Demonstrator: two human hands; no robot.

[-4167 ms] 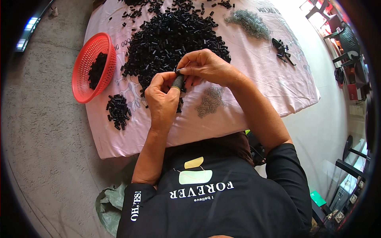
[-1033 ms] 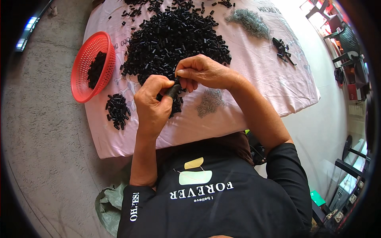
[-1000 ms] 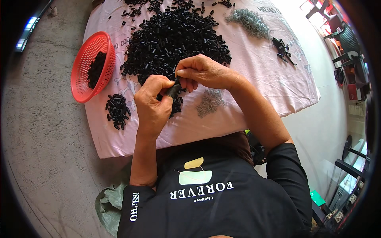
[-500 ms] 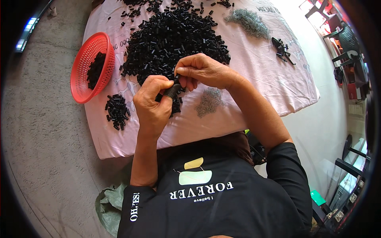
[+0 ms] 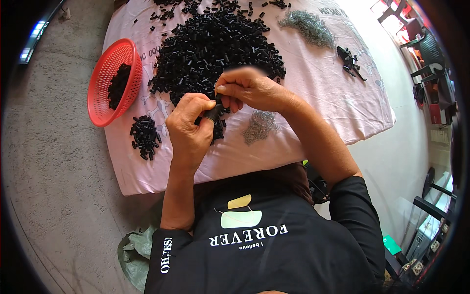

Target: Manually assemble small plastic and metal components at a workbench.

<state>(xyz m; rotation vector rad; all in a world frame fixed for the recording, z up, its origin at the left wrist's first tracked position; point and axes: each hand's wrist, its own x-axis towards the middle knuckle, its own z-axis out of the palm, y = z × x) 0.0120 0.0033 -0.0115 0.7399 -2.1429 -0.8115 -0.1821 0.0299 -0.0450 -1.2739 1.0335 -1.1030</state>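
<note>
Over the near edge of a big heap of small black tube-like pieces (image 5: 215, 44), my two hands meet. My left hand (image 5: 190, 125) is closed, thumb and fingers pinching a small black piece (image 5: 217, 99). A dark wrap (image 5: 214, 113) seems to cover one of its fingers. My right hand (image 5: 245, 90) is closed in a pinch at the far end of that piece; whatever sits between its fingertips is too small to make out. Just right of the hands lies a small pile of thin silvery metal parts (image 5: 259, 127).
A red plastic basket (image 5: 100, 98) holding black pieces tilts at the table's left edge. Near it is a smaller pile of black pieces (image 5: 145, 138). Farther right are a larger metal pile (image 5: 308, 28) and some longer black parts (image 5: 350, 62). A pink cloth (image 5: 293, 142) covers the table.
Hardly anything differs. Both hands stay together at the black piece, with only a slight shift of the right hand's fingers, and the whole view has moved a little.
</note>
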